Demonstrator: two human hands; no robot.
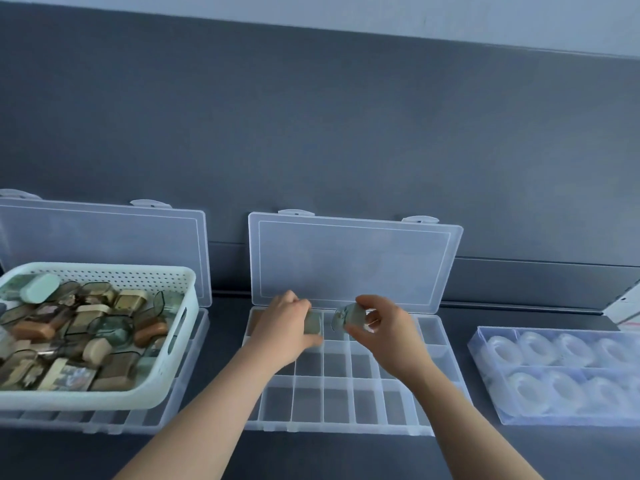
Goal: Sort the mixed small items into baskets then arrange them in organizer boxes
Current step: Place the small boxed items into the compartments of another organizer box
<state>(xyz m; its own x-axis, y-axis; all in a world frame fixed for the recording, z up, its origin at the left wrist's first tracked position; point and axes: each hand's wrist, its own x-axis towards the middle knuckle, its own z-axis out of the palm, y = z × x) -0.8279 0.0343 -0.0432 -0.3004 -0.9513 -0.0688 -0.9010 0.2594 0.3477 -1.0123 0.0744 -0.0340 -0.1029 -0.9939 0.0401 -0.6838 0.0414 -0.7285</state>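
A clear organizer box point(339, 403) with several compartments lies open in the middle, its lid point(353, 261) standing against the wall. My left hand point(284, 327) grips a small greenish case point(313, 323) over the box's back row. My right hand point(384, 323) pinches a second small case with a clear cover point(348, 317) just to the right of it, also above the back row. A white perforated basket point(166, 368) on the left holds several small cases in brown, beige and green.
The basket sits on a second open organizer box point(114, 424), whose lid point(104, 233) stands behind it. A clear tray of tape rolls point(561, 372) lies at the right. White packaging point(623, 303) shows at the far right edge. A dark wall panel stands close behind.
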